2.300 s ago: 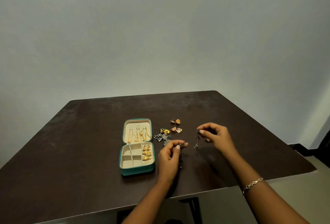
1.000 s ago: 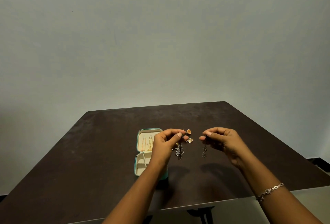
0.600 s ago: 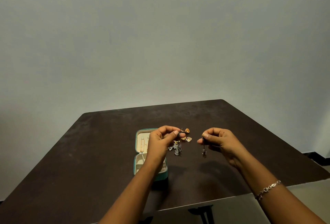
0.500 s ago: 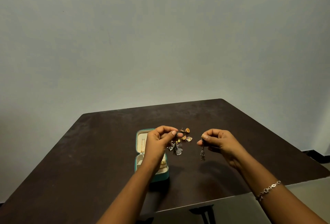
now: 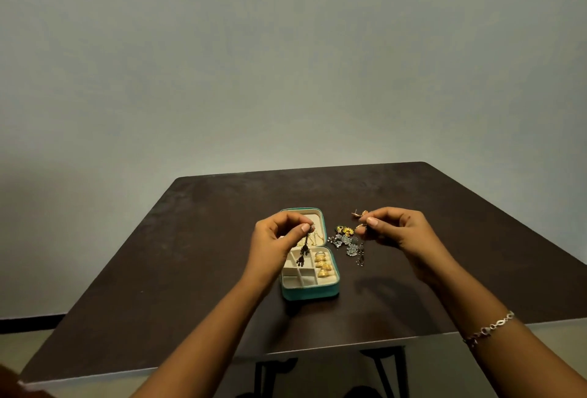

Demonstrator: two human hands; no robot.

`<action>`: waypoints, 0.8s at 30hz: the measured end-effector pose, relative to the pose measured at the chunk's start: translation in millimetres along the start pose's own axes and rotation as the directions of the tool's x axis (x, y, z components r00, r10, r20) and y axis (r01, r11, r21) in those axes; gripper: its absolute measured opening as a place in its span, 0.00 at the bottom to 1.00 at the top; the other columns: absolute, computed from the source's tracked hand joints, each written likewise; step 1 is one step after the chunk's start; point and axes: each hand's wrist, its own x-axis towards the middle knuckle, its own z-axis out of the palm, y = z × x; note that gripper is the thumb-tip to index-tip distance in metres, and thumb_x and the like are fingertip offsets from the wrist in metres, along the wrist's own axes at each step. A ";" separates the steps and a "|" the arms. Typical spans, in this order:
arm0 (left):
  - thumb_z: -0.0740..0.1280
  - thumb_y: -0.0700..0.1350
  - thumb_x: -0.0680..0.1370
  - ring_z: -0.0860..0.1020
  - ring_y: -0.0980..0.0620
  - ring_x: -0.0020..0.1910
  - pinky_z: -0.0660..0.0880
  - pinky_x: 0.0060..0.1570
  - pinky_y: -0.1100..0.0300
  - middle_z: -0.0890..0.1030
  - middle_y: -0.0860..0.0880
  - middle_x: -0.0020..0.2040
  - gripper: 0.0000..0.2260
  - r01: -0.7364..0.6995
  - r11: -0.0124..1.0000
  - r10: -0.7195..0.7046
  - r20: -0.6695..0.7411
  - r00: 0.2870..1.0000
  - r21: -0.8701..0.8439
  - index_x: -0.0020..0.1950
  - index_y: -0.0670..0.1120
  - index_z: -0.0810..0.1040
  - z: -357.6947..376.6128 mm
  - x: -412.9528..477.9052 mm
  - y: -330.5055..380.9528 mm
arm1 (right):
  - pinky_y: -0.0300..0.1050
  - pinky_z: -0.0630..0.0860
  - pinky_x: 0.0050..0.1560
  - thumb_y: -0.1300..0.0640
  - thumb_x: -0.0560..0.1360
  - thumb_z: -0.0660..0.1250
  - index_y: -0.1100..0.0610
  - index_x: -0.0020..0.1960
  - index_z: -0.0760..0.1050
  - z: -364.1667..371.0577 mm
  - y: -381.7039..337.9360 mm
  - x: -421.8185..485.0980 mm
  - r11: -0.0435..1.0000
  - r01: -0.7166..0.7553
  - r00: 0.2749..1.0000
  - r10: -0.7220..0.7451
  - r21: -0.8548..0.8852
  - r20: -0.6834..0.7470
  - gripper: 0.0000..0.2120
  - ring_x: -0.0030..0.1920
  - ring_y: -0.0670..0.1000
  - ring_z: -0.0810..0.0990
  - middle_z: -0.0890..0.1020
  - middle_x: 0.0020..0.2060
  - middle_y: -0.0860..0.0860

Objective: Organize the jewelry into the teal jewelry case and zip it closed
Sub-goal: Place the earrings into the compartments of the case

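Dark table [image 5: 190, 254], grey wall [image 5: 286, 64]; left fingers [image 5: 293, 233] pinch dark earring [image 5: 303, 251], right fingers [image 5: 374, 221] second earring [image 5: 360, 258].

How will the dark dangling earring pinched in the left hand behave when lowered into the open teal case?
Likely floppy: the dark dangling earring hangs limp from the left hand. Probably light, since a fingertip pinch carries it. Its clustered end may swing or snag on dividers in the teal case.

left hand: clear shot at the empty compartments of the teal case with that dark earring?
Probably yes. The left hand pinches the dark earring directly over the open teal case; nothing covers its empty compartments, and the right hand, pinching a second earring, is off to the side.
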 end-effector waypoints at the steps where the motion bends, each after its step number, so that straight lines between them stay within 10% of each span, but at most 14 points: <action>1: 0.66 0.33 0.74 0.79 0.56 0.40 0.75 0.40 0.67 0.82 0.41 0.42 0.04 0.004 1.000 -0.004 -0.010 1.000 0.015 0.43 0.39 0.80 -3.9 -1.4 -2.6 | 0.34 0.74 0.36 0.65 0.74 0.64 0.62 0.44 0.79 4.8 -0.1 -0.1 1.000 0.002 1.000 -0.002 0.005 0.007 0.05 0.34 0.44 0.82 0.84 0.31 0.50; 12: 0.65 0.33 0.74 0.78 0.63 0.33 0.73 0.32 0.71 0.81 0.46 0.39 0.04 0.045 0.999 -0.044 -0.102 0.994 0.012 0.44 0.39 0.80 -26.5 2.0 -10.7 | 0.35 0.76 0.39 0.66 0.75 0.63 0.63 0.43 0.78 60.8 9.4 9.0 0.999 -0.022 0.997 0.020 0.034 0.077 0.05 0.33 0.43 0.82 0.84 0.29 0.49; 17: 0.65 0.34 0.75 0.78 0.64 0.33 0.72 0.31 0.72 0.81 0.48 0.38 0.06 0.070 0.998 -0.069 -0.123 0.990 0.004 0.42 0.43 0.79 -31.5 2.8 -14.4 | 0.53 0.72 0.50 0.65 0.74 0.65 0.64 0.44 0.79 79.6 14.0 10.6 0.999 -0.030 0.995 0.028 0.015 0.091 0.04 0.36 0.48 0.82 0.84 0.33 0.53; 24: 0.65 0.35 0.75 0.78 0.63 0.33 0.72 0.32 0.70 0.81 0.49 0.37 0.07 0.100 0.995 -0.098 -0.136 0.986 0.007 0.41 0.45 0.79 -32.7 1.6 -17.4 | 0.36 0.79 0.38 0.69 0.74 0.63 0.66 0.43 0.77 91.6 21.9 8.6 0.996 -0.042 0.992 0.031 0.079 0.125 0.04 0.32 0.46 0.82 0.82 0.32 0.54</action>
